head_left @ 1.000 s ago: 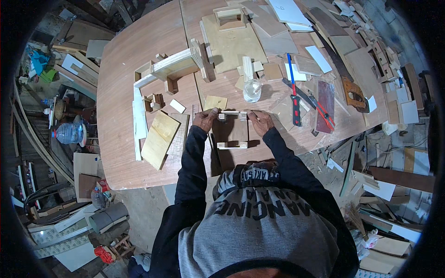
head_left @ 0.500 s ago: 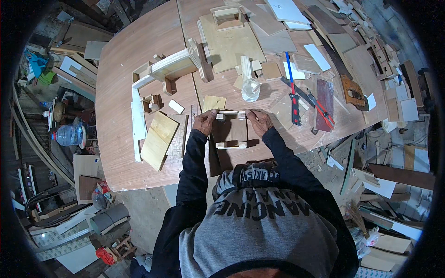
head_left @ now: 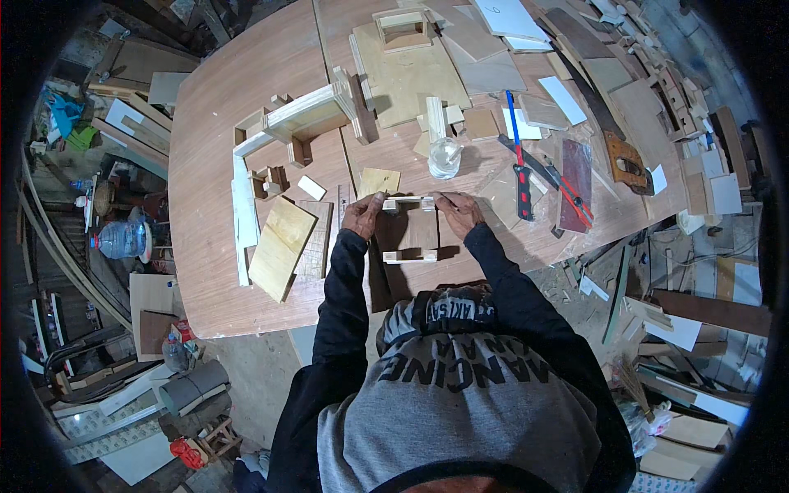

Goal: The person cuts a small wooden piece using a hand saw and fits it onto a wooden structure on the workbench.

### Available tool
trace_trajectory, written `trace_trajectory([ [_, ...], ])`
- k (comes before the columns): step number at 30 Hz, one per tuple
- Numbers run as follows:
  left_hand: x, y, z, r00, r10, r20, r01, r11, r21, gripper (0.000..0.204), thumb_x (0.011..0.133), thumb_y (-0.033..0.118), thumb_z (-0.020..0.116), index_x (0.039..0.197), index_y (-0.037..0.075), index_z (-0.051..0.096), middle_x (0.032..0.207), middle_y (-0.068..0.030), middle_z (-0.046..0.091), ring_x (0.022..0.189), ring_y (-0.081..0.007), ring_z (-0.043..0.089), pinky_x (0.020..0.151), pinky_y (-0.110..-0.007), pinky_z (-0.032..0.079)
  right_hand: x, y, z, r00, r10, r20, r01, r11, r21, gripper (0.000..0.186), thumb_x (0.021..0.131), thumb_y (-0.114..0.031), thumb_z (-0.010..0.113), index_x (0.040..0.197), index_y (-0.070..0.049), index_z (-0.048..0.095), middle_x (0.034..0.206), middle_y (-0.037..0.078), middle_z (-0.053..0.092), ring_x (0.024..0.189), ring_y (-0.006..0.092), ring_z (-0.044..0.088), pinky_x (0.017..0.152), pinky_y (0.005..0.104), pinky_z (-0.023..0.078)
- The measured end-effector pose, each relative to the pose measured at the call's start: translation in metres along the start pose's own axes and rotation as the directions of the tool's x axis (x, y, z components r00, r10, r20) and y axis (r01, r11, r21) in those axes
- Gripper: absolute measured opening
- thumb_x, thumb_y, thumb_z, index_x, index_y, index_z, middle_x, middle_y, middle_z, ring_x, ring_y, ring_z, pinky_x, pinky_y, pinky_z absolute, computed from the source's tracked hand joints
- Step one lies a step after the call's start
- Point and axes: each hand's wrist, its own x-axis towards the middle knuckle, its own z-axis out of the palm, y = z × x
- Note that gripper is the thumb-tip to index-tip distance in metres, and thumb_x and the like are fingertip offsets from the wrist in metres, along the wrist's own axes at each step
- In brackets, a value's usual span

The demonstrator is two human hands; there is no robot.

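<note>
Both hands are working a small open box frame of pale wooden strips (head_left: 408,228) that's sitting on the brown oval plywood tabletop (head_left: 222,99), right at the near edge in front of the person. The left hand (head_left: 362,215) is pinching the left end of the frame's far strip, fingers closed on it. The right hand (head_left: 457,212) is gripping the right end of that same strip, fingers closed too. The frame's near strip is lying untouched, closer to the person's body. Just beyond the frame, a small clear glass jar (head_left: 445,156) is standing upright. A red-and-black-handled tool (head_left: 522,177) is lying right of the jar, and a square yellowish plywood offcut (head_left: 282,246) is resting left of the left hand.
</note>
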Motion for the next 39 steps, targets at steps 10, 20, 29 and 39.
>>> trace_trajectory([
  [10,0.000,0.000,-0.003,0.998,-0.070,0.001,0.070,0.997,0.038,0.043,0.086,0.043,0.057,0.101,0.004,0.066,0.078,0.0007,0.060,0.068,-0.0074,0.050,0.059,-0.024,0.041,-0.006,0.003,-0.004,0.991,-0.087,0.101,0.096,0.991,-0.091,0.048,0.072,-0.007,0.058,0.120,-0.007,0.053,0.117,0.017,0.056,0.108,0.0315,0.053,0.097,0.0347,0.039],
  [20,0.001,0.000,-0.002,0.999,-0.042,0.002,0.042,0.998,0.046,0.040,0.088,0.042,0.056,0.098,0.005,0.066,0.077,0.0017,0.059,0.069,-0.0068,0.049,0.061,-0.024,0.040,0.004,0.000,0.000,0.983,-0.135,0.124,0.162,0.956,-0.244,0.031,0.072,-0.015,0.067,0.102,-0.009,0.061,0.102,0.008,0.061,0.098,0.0294,0.055,0.088,0.0375,0.041],
  [29,0.002,0.000,-0.003,0.998,-0.046,0.036,0.043,0.996,0.072,0.038,0.089,0.036,0.056,0.104,0.002,0.064,0.088,0.0006,0.061,0.081,-0.0069,0.051,0.072,-0.023,0.042,0.003,0.003,0.001,0.982,-0.132,0.135,0.174,0.911,-0.374,0.031,0.072,-0.019,0.066,0.102,-0.011,0.062,0.103,0.007,0.062,0.101,0.0264,0.052,0.093,0.0397,0.036],
  [39,0.002,-0.004,-0.002,0.998,-0.054,0.011,0.054,0.998,0.029,0.039,0.089,0.034,0.057,0.106,0.000,0.064,0.087,-0.0006,0.063,0.080,-0.0065,0.052,0.072,-0.023,0.043,-0.001,0.002,0.001,0.982,-0.163,0.092,0.181,0.951,-0.251,0.039,0.071,-0.017,0.067,0.108,-0.010,0.059,0.106,0.010,0.061,0.100,0.0284,0.054,0.091,0.0384,0.040],
])
